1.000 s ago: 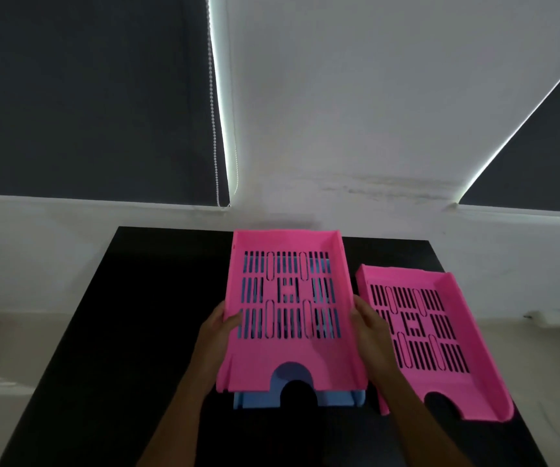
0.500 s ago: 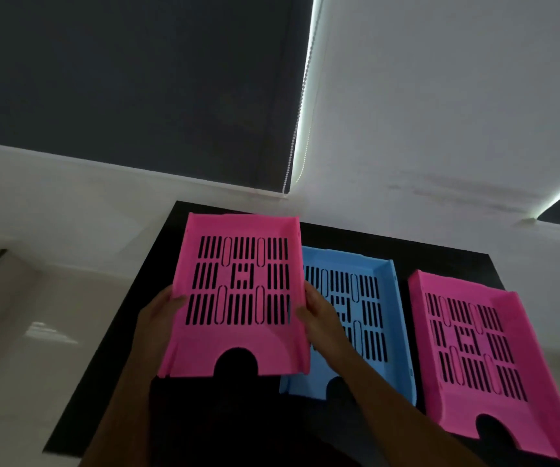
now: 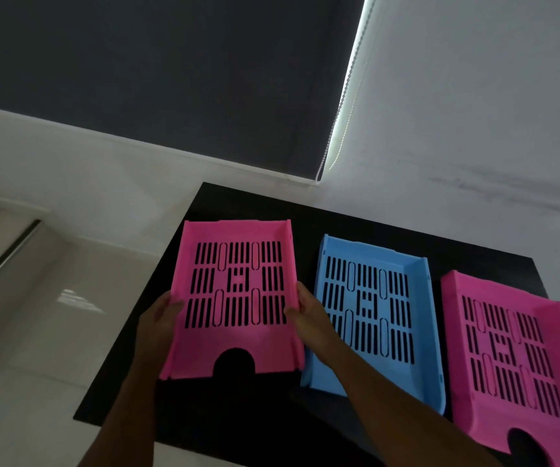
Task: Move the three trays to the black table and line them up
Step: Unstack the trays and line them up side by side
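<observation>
Both hands, left hand (image 3: 162,320) and right hand (image 3: 308,315), have their fingers closed on the side walls of the left pink tray (image 3: 234,298) over the counter (image 3: 339,224). To finish well, set it flat, parallel to the blue tray (image 3: 372,318), front edges level with the other pink tray (image 3: 514,352).

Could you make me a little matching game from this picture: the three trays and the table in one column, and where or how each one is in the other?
Things:
1. left pink tray
2. blue tray
3. right pink tray
4. black table

States:
A. middle of the row, untouched
B. underneath all three trays
C. held at both sides by the left hand and right hand
D. at the table's right end

Pairs: 1-C, 2-A, 3-D, 4-B
</observation>
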Motion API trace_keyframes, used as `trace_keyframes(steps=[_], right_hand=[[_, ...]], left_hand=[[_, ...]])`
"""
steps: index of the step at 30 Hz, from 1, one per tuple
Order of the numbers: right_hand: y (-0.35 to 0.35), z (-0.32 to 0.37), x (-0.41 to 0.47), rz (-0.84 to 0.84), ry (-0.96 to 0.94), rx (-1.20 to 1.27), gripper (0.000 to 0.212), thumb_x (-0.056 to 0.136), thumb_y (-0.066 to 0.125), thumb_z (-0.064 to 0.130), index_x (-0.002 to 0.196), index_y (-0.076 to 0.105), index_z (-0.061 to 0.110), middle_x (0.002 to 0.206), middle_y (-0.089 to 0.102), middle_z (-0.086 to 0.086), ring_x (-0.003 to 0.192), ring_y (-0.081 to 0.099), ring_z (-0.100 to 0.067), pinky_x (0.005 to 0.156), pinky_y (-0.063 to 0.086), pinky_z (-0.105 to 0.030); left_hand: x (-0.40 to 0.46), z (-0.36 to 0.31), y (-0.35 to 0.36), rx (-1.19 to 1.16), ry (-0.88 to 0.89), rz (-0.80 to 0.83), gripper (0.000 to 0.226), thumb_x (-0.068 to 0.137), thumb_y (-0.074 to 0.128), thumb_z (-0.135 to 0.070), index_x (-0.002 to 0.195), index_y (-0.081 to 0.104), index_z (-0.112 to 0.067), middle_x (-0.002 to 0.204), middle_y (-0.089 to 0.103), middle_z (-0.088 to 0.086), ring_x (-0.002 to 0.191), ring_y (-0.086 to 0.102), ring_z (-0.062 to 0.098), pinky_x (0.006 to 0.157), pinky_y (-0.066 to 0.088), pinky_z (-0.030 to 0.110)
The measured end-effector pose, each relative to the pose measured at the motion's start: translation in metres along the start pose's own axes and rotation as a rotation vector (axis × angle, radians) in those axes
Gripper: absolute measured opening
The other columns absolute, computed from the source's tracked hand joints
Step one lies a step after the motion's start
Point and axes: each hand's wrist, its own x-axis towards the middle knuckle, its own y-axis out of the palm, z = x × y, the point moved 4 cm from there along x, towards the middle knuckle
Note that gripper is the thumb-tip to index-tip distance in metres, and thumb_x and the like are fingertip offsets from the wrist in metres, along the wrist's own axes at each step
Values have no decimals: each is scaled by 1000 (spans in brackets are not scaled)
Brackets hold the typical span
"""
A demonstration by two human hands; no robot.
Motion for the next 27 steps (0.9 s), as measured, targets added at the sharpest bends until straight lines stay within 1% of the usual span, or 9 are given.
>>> trace_keyframes(steps=[6,12,15,18,20,22,23,25,27], right_hand=[[1,-18,5,8,59,-3,68,91,57,17,151,35,41,145,57,3,131,57,-22,104,51,-50],[-4,-8,-5,-6,40,5,53,96,53,8,144,49,29,128,68,1,107,71,-13,92,60,-41],[-6,-5,-8,-26,22,-6,46,97,51,6,138,56,26,122,71,1,102,73,-13,89,61,-38],[-13,-1,-14,-60,3,-32,35,96,49,6,117,64,29,113,73,3,96,71,-16,87,60,-34],[-24,2,-22,-88,-17,-37,37,98,51,10,124,58,36,130,58,8,115,59,-18,98,49,-32],[-43,3,-32,-168,-26,-73,51,101,50,9,151,41,16,151,44,1,139,44,-20,116,37,-35],[-56,2,-36,-228,-36,-104,52,102,50,7,153,37,9,153,46,-7,141,45,-25,116,37,-38],[-83,-8,-44,-347,-36,-117,51,102,50,5,151,40,5,148,52,-19,136,50,-33,111,41,-39],[-109,-19,-53,-485,-10,-110,50,101,52,6,150,42,6,151,50,-14,139,49,-26,113,38,-33]], left_hand=[[10,15,3,89,8,46,22,100,50,-22,114,65,-14,102,71,10,94,68,33,84,53,53],[11,15,11,160,9,77,23,100,50,-20,119,60,-13,102,67,5,94,64,25,70,44,31],[13,17,14,228,-8,67,34,99,51,-22,130,54,-10,114,64,11,100,62,30,82,47,42],[14,14,17,328,-7,10,47,97,52,-30,140,43,-16,134,53,17,113,59,39,91,49,55],[12,6,25,387,25,-46,53,94,55,-37,142,38,-23,153,33,20,128,49,46,97,46,63],[5,-5,43,403,77,-49,67,89,57,-50,148,32,-28,163,20,12,138,40,43,100,44,65],[-1,-11,56,404,92,-25,72,88,56,-54,150,29,-29,164,20,8,139,40,40,100,45,63],[-14,-17,87,381,90,39,70,92,57,-44,153,25,-30,164,23,5,141,39,34,104,44,59],[-26,-17,122,398,105,146,69,95,57,-37,155,23,-27,164,24,5,146,33,29,115,32,52]])
